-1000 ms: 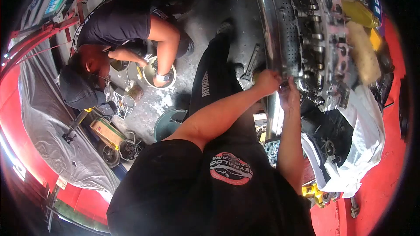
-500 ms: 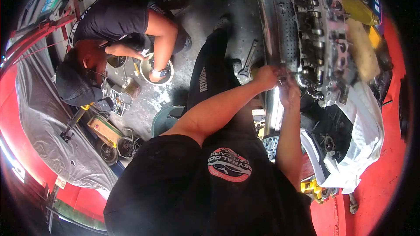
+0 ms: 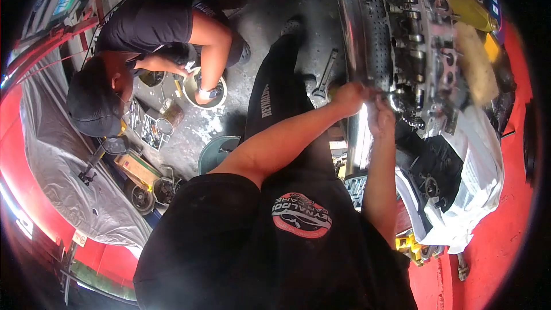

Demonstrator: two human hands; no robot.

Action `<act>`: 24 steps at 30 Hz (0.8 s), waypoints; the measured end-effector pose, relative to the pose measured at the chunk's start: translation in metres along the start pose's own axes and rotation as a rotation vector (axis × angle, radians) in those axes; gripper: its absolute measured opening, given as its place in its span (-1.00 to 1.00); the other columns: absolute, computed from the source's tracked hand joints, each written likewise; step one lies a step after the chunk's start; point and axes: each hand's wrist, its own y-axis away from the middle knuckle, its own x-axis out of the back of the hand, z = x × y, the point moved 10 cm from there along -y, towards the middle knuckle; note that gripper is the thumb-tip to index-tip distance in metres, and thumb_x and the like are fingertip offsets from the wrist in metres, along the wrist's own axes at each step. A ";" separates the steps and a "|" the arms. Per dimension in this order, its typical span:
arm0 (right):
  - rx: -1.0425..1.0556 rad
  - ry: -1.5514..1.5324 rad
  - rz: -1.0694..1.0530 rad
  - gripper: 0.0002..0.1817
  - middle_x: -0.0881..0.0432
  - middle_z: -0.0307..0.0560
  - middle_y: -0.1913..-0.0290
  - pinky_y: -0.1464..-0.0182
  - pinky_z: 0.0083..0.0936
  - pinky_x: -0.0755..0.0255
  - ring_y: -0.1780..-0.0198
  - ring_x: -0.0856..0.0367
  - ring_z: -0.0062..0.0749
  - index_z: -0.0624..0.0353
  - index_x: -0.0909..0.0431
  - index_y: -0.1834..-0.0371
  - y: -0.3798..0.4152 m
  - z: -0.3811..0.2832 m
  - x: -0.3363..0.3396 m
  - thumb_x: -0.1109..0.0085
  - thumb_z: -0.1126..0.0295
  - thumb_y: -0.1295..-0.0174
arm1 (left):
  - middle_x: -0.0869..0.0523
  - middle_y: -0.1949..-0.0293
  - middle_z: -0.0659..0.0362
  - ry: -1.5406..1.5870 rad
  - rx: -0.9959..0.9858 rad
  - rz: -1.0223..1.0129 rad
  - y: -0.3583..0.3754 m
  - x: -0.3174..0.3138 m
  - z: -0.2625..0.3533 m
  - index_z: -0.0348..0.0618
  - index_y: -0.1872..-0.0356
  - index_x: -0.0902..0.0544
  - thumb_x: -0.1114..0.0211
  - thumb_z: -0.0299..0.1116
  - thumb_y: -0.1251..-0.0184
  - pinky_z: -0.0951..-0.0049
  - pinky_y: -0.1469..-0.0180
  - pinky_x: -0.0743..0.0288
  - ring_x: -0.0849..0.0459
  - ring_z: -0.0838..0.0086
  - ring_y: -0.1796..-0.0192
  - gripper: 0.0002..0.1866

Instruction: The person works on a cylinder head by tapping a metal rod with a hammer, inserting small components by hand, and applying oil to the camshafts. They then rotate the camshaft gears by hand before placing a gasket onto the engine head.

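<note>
My left hand (image 3: 349,100) is closed, its fingers pinched together at the edge of a shiny metal bench (image 3: 348,17). Close beside it, my right hand (image 3: 381,117) is closed too, with bent fingers meeting the left at a small dark piece that I cannot make out. Just beyond the fingers lies an engine cylinder head (image 3: 418,40), its row of metal lobes and round openings facing up. Between it and the bench's rounded edge runs a perforated metal strip (image 3: 376,28).
At the left a co-worker (image 3: 143,28) bends over a pale bucket (image 3: 221,101), one hand inside. A wrench (image 3: 326,74) lies on the floor near my feet. A teal tub (image 3: 209,155), a tool tray (image 3: 152,132) and a white plastic sheet (image 3: 476,166) are around.
My hands stay at the same place, with slight finger movement. The co-worker's head has shifted a little to the left.
</note>
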 end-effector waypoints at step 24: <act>0.007 -0.255 0.216 -0.70 -0.65 -0.08 -0.22 -0.31 0.00 -0.46 -0.19 -0.58 -0.18 0.02 -0.49 -0.21 -0.013 -0.003 0.045 -0.23 0.31 -0.47 | -0.76 0.38 -0.06 0.086 0.200 -0.069 0.002 -0.007 -0.021 -0.28 0.17 -0.68 -0.43 -0.32 -0.29 0.20 0.17 -0.61 -0.78 0.24 0.27 -0.76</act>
